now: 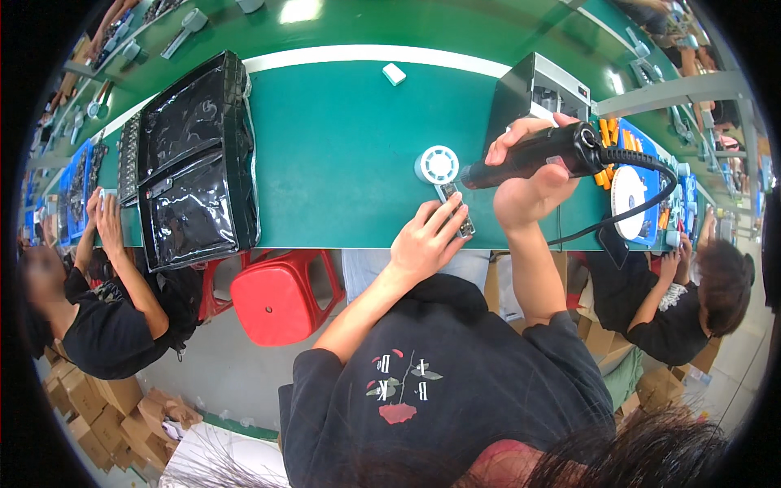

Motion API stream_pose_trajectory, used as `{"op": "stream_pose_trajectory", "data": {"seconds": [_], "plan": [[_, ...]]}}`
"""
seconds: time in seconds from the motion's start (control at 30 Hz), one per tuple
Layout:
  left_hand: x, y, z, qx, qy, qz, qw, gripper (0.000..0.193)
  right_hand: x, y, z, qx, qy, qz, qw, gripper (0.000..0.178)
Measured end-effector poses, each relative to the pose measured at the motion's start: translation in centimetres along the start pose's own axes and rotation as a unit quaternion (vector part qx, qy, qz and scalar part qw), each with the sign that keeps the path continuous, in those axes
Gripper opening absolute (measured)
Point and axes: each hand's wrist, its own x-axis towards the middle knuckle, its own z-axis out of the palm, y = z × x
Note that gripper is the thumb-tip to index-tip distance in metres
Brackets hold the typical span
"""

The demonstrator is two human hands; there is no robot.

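Note:
A handheld fan with a round pale-blue head and white spoked grille (440,165) lies on the green bench top (342,163). Its narrow handle lies toward me, with small inner parts showing. My left hand (425,238) holds that handle down, fingers laid over it. In my right hand (525,191) is a black electric screwdriver (533,161), gripped round its body and tilted nearly level. The screwdriver's front end points left, close to where the fan's head joins the handle. Whether its bit touches a screw cannot be made out.
A black tray lined with shiny plastic (191,163) stands left. At right are a dark box-shaped machine (541,93), orange parts (608,130), a white disc (628,202) and the screwdriver's cable (663,195). A small white block (394,74) lies far back. People sit on both sides.

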Motion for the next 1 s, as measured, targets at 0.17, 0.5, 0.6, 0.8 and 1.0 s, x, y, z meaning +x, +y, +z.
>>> {"op": "stream_pose_trajectory", "data": {"seconds": [0.17,0.5,0.6,0.8,1.0], "plan": [[-0.1,0.0,0.0,0.001,-0.005,-0.003,1.000,0.048,-0.6,0.0,0.1,0.012,0.007,0.002,1.000,0.078],[0.3,0.1,-0.5,-0.018,-0.019,-0.002,1.000,0.052,-0.9,0.4,0.1,0.073,-0.030,-0.017,0.997,0.075],[0.3,0.2,-0.5,-0.013,-0.018,0.001,1.000,0.052,0.2,0.4,-0.6,0.086,-0.072,-0.005,0.994,0.071],[0.2,0.5,0.0,-0.009,-0.004,-0.013,1.000,0.051,3.9,-3.7,-3.9,-0.015,0.056,-0.094,0.994,0.070],[0.7,1.0,1.8,-0.010,0.030,-0.049,0.998,0.052,7.6,-4.5,-7.8,-0.086,0.094,-0.142,0.982,0.048]]}}
